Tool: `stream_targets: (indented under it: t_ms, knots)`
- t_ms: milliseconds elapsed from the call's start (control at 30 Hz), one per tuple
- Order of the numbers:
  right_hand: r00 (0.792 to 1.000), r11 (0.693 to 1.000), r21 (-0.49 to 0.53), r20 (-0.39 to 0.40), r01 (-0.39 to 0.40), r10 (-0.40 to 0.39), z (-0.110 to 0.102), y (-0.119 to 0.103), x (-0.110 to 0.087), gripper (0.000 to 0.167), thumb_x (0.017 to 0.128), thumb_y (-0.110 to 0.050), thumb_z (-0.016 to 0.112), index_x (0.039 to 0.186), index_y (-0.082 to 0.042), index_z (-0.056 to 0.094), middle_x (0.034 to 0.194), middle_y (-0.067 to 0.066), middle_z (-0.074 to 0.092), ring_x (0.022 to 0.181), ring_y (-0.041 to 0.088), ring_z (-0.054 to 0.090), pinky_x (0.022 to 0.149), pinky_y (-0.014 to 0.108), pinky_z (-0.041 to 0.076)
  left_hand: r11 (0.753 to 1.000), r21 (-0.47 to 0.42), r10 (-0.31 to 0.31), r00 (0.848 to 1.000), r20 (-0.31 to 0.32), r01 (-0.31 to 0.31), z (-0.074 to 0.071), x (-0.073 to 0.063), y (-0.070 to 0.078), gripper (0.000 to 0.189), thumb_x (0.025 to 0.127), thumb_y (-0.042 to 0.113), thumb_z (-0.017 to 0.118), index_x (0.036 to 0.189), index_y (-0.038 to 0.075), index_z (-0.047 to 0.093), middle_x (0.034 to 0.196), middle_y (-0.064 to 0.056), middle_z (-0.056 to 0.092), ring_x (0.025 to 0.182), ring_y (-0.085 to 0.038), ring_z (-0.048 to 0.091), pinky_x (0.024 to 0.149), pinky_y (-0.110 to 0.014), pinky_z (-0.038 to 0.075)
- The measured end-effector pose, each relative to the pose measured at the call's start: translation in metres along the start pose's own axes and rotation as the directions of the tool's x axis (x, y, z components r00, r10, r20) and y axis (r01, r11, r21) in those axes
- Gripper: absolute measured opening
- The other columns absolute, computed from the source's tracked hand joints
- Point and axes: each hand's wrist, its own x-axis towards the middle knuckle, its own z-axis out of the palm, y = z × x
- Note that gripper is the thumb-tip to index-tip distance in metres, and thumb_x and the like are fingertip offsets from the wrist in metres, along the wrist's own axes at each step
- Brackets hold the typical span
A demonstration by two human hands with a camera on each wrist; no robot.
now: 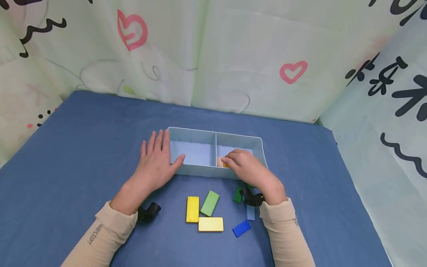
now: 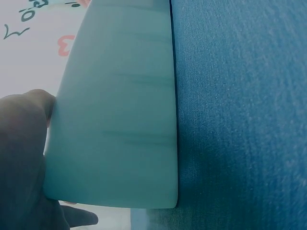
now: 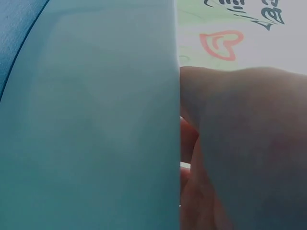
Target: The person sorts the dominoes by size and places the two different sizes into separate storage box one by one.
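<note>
the tray (image 1: pixel 203 170) is steadied by the straight-fingered left hand (image 1: pixel 154 165); the orange block (image 1: pixel 225 165), pinched by the right hand (image 1: pixel 248 167), should be laid flat before release.

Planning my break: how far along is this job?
Seemingly done: a tan block lies in the box, right side. In hand: the right hand is at an orange block there, grip unclear; the left hand touches the box. Probably left: yellow, light green, cream, dark green, light blue and blue blocks outside.
</note>
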Motion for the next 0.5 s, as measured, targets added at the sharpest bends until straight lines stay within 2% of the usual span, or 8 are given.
stream_targets:
  t_ms: [67,167,367,500]
  knots:
    - [1.0,1.0,-0.005,-0.001,-0.001,0.001,-0.0006,0.0003,0.0002,0.034,0.105,-0.029,0.047,0.088,-0.012,0.071,0.089,0.004,0.066,0.089,0.02,0.061,0.081,0.039,0.05,1.0,0.003,0.001,1.0,-0.003,-0.001,-0.0004,0.0009,0.0003,0.09,0.099,0.051,0.048,0.158,-0.001,0.005,0.164,-0.025,0.01,0.153,-0.043,0.003,0.12,-0.066,0.005]
    - [1.0,1.0,-0.001,0.004,-0.005,0.005,-0.0009,0.001,-0.0003,0.034,0.105,-0.029,0.047,0.083,-0.014,0.067,0.082,0.001,0.061,0.081,0.018,0.056,0.077,0.037,0.046,1.0,0.006,-0.002,1.0,0.006,0.002,-0.0003,0.0016,0.0008,0.09,0.099,0.051,0.048,0.158,-0.001,0.005,0.164,-0.025,0.01,0.153,-0.043,0.002,0.12,-0.066,0.005]
    - [1.0,0.999,0.028,0.005,0.016,-0.017,-0.0039,0.0018,-0.0024,0.031,0.105,-0.028,0.048,0.105,-0.01,0.073,0.101,0.004,0.071,0.103,0.022,0.065,0.093,0.043,0.052,1.0,0.007,-0.011,1.0,0.022,0.011,-0.0013,0.0018,0.0006,0.091,0.099,0.052,0.047,0.159,0.0,0.002,0.165,-0.024,0.008,0.153,-0.043,0.0,0.12,-0.065,0.003]
    - [1.0,0.999,0.031,0.005,0.023,-0.024,-0.0076,0.001,-0.0072,0.033,0.104,-0.028,0.049,0.118,-0.007,0.071,0.12,0.01,0.069,0.119,0.03,0.061,0.102,0.047,0.048,1.0,0.008,-0.012,1.0,0.023,0.012,-0.0013,0.0012,0.0009,0.091,0.099,0.053,0.047,0.159,0.001,0.002,0.165,-0.024,0.008,0.153,-0.043,0.001,0.12,-0.065,0.003]
